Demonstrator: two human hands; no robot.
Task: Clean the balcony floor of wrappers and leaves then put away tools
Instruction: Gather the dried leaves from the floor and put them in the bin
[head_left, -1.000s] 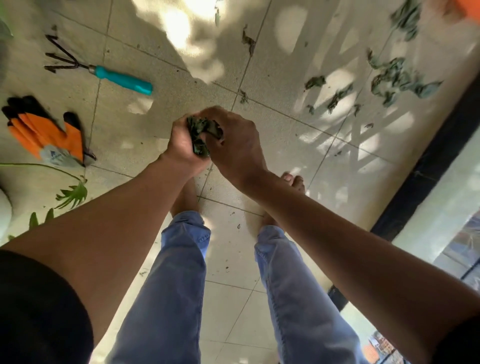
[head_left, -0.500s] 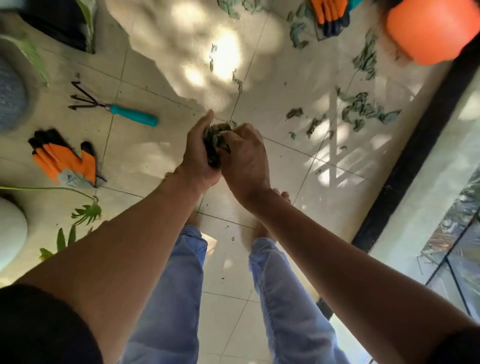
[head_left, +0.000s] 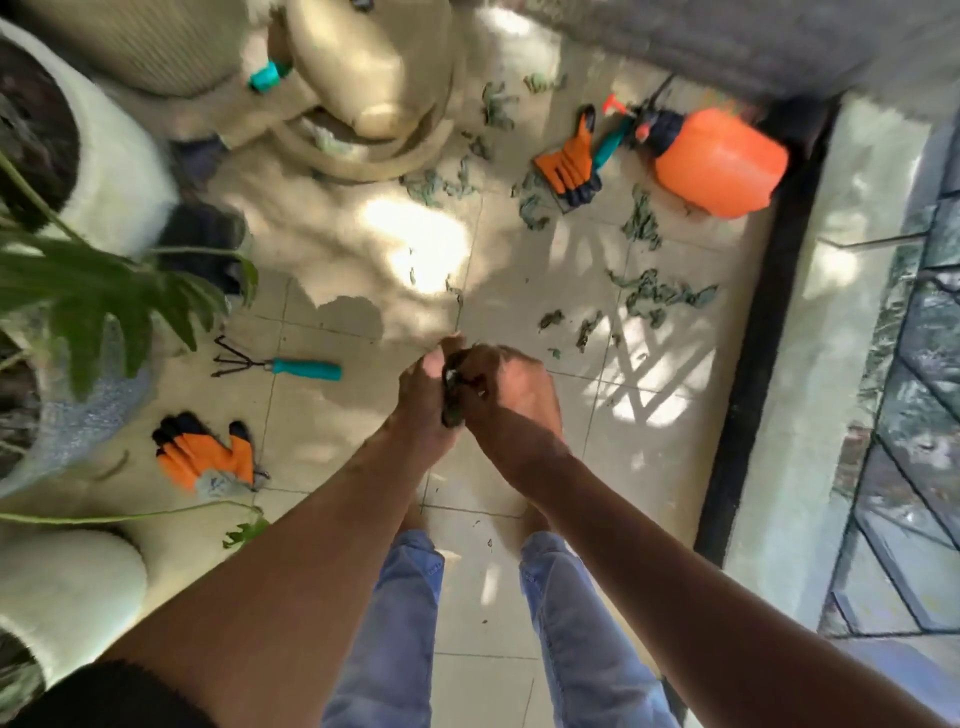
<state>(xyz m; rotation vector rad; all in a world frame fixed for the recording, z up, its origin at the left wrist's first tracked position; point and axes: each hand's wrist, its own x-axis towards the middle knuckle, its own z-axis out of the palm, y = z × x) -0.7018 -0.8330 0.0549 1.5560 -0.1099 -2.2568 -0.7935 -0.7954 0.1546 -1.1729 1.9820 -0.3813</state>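
The tiled balcony floor (head_left: 332, 426) carries a hand rake (head_left: 280, 364) and glove (head_left: 205, 460) at left, and leaves (head_left: 660, 299) litter it at right. The left hand (head_left: 423, 397) and right hand (head_left: 511, 397) press together, clamped on a leaf wad (head_left: 453, 384), so gathering seems underway; next comes binning it, perhaps in the beige tub (head_left: 363, 150) holding scraps, though I cannot tell.

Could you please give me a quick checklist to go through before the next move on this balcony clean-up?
1. Leaf wad secured: ok, left hand and right hand both grip it.
2. Floor cleared of leaves: not ok, scattered leaves remain on the tiles.
3. Bin for the wad in view: cannot tell, none is plainly visible.
4. Tools put away: not ok, rake, gloves and sprayer lie on the floor.
5. Wrappers left: cannot tell, too blurred.
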